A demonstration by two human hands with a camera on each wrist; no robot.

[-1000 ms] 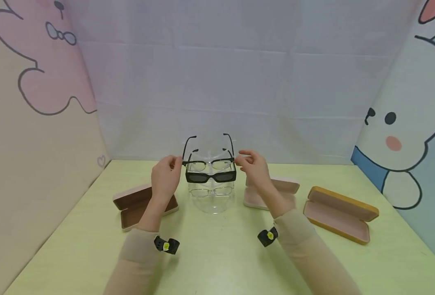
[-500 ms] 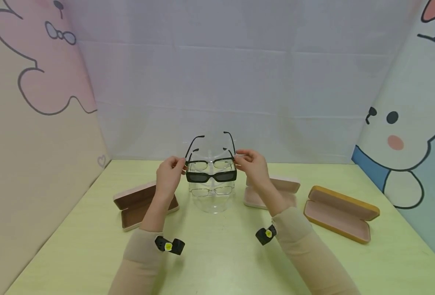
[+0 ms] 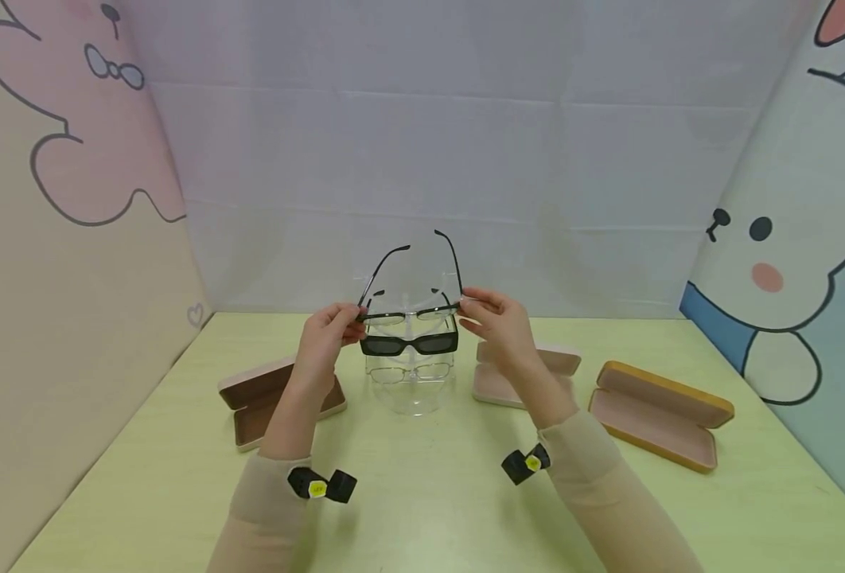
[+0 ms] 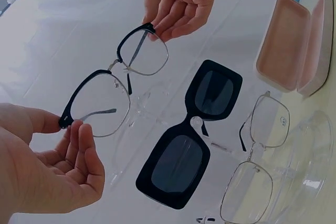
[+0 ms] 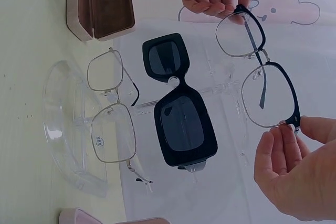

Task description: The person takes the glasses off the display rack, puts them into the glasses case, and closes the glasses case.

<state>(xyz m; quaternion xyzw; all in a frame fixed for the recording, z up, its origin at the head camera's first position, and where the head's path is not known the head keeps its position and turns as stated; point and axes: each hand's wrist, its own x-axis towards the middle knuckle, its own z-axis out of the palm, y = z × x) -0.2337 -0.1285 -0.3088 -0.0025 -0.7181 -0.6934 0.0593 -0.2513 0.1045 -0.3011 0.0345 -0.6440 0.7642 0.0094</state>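
Observation:
Black half-rimmed eyeglasses (image 4: 100, 103) hang between both hands at the upper part of a clear stand (image 3: 415, 406), temples pointing away. My left hand (image 3: 325, 338) pinches their left corner by the hinge. On the opposite corner, my right hand (image 3: 501, 330) grips with thumb and fingertips. In the wrist views these eyeglasses look apart from the stand. Just below them, black sunglasses (image 3: 410, 344) with dark lenses sit on the stand. Lower still rest thin metal-framed eyeglasses (image 5: 114, 121).
An open brown-lined glasses case (image 3: 261, 414) lies left of the stand, partly behind my left forearm. To the right is an open pale pink case (image 3: 494, 388), partly covered by my right arm. Farther right lies an open yellow case (image 3: 659, 422). A white curtain (image 3: 394, 159) hangs behind.
The left hand has moved right and taken hold of the black eyeglasses' corner. Their temples have risen and tilted upward. The sunglasses, metal eyeglasses and cases stay put.

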